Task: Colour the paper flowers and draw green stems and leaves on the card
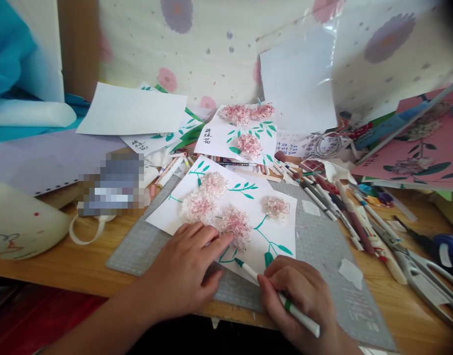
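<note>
A white card (248,207) with several pink fluffy paper flowers and green painted stems and leaves lies on a grey cutting mat (315,236). My left hand (185,268) rests flat on the card's near edge, fingers stretched out, fingertips touching the lower pink flower (236,224). My right hand (298,293) is closed round a white marker with a green tip (276,293). The tip touches the card by a green stem at its near edge.
A second flower card (245,133) lies behind, with loose white sheets (132,111) to the left. Many pens and markers (345,212) are strewn on the right, with scissors (422,276) at the right edge. A pink flower picture (426,148) leans at right.
</note>
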Action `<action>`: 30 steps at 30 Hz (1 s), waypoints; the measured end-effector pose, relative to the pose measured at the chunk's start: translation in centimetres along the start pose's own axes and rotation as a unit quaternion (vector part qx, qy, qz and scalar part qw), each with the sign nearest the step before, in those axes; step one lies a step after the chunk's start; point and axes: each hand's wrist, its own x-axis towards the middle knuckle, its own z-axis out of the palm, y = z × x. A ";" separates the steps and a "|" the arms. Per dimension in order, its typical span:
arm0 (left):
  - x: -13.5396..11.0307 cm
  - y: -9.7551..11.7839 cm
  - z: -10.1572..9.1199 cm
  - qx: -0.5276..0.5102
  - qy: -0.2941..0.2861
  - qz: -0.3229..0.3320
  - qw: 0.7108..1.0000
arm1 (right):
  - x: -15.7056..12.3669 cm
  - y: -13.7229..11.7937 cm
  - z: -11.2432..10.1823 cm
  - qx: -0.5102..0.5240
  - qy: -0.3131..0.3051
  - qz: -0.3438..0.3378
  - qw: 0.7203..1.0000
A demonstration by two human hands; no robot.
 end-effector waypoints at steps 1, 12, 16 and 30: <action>0.0 0.0 0.0 0.000 0.000 0.001 1.000 | 0.0 0.0 0.0 -0.004 0.006 0.005 1.000; -0.2 -0.1 0.2 -0.011 0.029 0.021 0.999 | 0.0 0.0 -0.2 -0.012 0.034 0.010 0.999; 0.0 0.2 -0.4 -0.022 0.066 0.081 0.994 | -0.4 0.0 -0.8 0.030 0.084 0.050 0.995; 2.5 0.6 0.6 0.040 0.062 0.073 0.995 | -0.7 0.5 -0.2 0.029 0.097 0.095 0.990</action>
